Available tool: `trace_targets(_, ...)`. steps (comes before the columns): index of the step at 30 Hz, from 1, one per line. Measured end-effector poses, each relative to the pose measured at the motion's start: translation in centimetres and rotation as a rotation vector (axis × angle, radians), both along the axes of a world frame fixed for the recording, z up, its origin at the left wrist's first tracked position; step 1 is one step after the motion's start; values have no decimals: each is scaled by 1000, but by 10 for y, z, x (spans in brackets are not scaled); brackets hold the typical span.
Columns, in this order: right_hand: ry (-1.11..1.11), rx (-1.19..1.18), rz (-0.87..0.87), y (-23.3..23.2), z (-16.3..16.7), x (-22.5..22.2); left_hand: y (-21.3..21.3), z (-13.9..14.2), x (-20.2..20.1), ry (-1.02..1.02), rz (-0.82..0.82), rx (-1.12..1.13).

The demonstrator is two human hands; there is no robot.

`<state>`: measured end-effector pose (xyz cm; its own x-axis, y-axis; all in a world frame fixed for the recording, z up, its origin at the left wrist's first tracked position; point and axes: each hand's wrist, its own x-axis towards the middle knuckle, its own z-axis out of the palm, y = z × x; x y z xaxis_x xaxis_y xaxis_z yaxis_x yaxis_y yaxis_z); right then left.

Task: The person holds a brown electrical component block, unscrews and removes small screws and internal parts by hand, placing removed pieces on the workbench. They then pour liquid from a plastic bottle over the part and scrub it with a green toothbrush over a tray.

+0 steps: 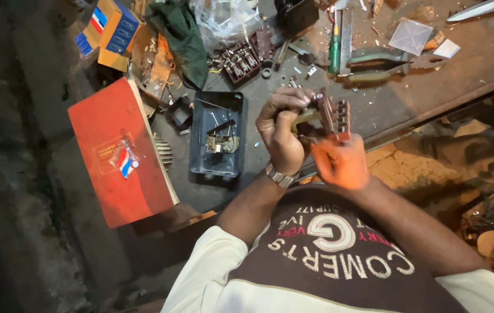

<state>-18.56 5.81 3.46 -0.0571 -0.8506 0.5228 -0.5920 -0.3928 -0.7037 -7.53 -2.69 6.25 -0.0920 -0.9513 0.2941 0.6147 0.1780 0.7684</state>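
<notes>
A person's left hand (pixel 281 130) and right hand (pixel 339 162) both grip a small brown terminal block (pixel 333 116), held up above the near edge of a cluttered workbench (pixel 479 58). To the left lies an open dark metal switch box (pixel 216 136), with an orange box (pixel 116 148) further left. A green-handled screwdriver (pixel 334 46) lies at the far side.
</notes>
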Motion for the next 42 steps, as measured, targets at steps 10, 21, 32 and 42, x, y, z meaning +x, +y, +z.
trace_targets(10, -262, 82, 34, 16, 36, -15, -9, 10, 13, 392, -254, 184)
trace_targets(21, -67, -178, -131, 21, 59, -4, 13, 27, 3, 551, -459, 555)
trace_targets(32, 65, -60, -8, 27, 76, -5, 18, 36, -8, 317, -233, 217)
trace_targets(42, 73, -130, 7, 18, 51, -6, 15, 30, -8, 335, -192, 221)
